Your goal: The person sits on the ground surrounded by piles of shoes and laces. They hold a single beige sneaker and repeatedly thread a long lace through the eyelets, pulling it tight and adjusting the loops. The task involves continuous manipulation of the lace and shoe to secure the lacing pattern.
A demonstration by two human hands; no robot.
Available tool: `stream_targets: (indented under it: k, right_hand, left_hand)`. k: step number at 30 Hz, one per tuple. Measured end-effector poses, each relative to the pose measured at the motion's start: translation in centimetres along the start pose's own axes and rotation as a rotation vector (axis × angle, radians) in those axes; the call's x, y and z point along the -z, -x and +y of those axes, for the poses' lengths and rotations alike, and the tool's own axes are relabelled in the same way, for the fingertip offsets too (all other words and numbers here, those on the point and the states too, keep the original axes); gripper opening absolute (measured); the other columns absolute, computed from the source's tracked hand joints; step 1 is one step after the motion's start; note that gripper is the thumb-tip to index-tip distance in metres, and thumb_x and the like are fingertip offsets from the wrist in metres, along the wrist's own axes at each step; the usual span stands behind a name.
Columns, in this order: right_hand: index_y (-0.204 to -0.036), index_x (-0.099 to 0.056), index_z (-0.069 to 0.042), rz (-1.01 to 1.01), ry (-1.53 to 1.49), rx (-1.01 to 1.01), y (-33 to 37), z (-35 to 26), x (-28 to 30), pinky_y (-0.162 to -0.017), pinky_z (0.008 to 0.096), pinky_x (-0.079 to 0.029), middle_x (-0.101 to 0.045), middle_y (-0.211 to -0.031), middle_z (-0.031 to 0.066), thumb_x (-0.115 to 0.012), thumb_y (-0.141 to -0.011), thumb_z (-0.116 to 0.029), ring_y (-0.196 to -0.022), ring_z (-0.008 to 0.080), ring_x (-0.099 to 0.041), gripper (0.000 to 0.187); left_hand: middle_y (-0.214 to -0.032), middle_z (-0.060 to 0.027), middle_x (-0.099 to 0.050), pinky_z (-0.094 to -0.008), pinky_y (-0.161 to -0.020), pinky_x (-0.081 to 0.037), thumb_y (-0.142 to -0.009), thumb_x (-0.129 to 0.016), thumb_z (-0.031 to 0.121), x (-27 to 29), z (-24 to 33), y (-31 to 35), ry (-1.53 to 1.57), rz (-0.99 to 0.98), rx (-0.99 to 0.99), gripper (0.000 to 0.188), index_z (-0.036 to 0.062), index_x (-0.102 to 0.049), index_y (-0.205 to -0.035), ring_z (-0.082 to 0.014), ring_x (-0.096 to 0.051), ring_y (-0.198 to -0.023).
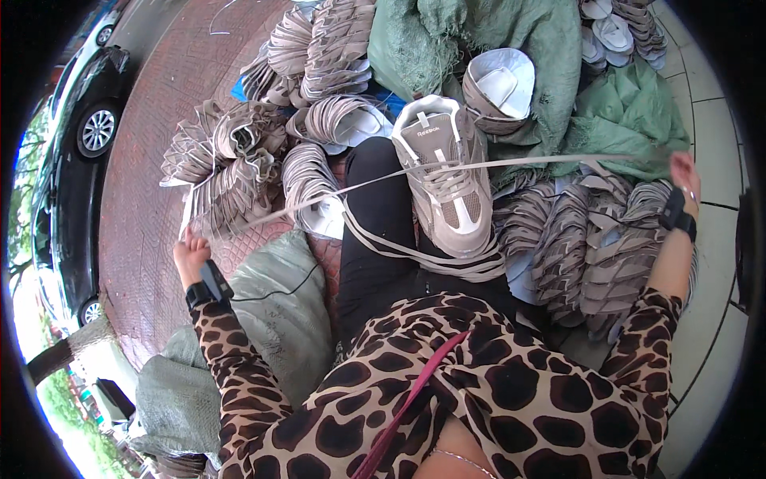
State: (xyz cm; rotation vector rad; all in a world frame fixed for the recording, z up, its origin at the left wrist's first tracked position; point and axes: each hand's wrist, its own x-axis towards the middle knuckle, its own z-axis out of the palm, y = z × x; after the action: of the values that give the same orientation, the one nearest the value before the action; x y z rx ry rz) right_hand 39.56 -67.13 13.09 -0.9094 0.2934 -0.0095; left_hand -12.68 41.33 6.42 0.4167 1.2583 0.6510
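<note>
A beige and grey sneaker (448, 176) rests on my lap, toe pointing toward me. A pale flat shoelace (550, 160) runs from its upper eyelets out to both sides, stretched nearly straight. Far out to the left, my left hand (191, 255) is closed on one end of it. On the opposite side my right hand (684, 177) pinches the other end, arm spread wide. Lower down the shoe, the lacing crosses the tongue. A bundle of loose laces (423, 259) lies across my thighs, passing below the toe.
Stacks of grey-brown shoe uppers (602, 247) lie to the right, with more upper stacks (239, 152) at the left. Green woven sacks (531, 72) sit beyond the shoe, and a pale sack (275, 311) is beside my left arm. A black car (80, 191) stands at far left.
</note>
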Motion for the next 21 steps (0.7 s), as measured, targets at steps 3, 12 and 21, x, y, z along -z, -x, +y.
stream_targets:
  k: [3,12,21]
  right_hand:
    - [-0.122,-0.054,0.001,-0.164,0.089,0.000,1.7,-3.4,6.1,-0.065,0.0224,-0.046,-0.057,-0.082,0.0062,-0.051,-0.096,0.001,-0.066,0.0115,-0.051,0.026]
    - [-0.119,-0.066,-0.008,-0.367,0.885,-0.070,18.3,19.2,-20.1,-0.048,0.0172,-0.024,-0.047,-0.077,-0.0119,-0.059,-0.097,-0.025,-0.058,-0.0002,-0.032,0.029]
    - [-0.091,-0.072,-0.001,-0.842,1.224,0.065,26.4,33.3,-30.9,-0.069,0.0266,-0.049,-0.071,-0.086,0.0047,-0.065,-0.089,-0.016,-0.074,0.0102,-0.062,0.017]
  left_hand:
    - [-0.054,0.0057,-0.024,-0.0280,-0.045,-0.019,-0.099,-0.027,0.031,4.1,-0.3,-0.5,-0.238,0.137,-0.051,0.043,0.0078,-0.063,-0.104,-0.0110,-0.019,-0.045]
    - [-0.108,-0.0104,-0.070,-0.0181,-0.049,-0.033,-0.093,-0.061,0.005,-11.0,-17.1,11.0,-0.554,-0.729,-0.268,0.031,0.0007,-0.059,-0.123,-0.0024,-0.041,-0.055]
    - [-0.084,-0.0085,-0.070,-0.0286,-0.070,-0.052,-0.082,-0.076,0.016,-14.6,-29.2,22.7,-1.316,-1.071,-0.876,0.021,0.0035,-0.068,-0.097,-0.0136,-0.068,-0.078]
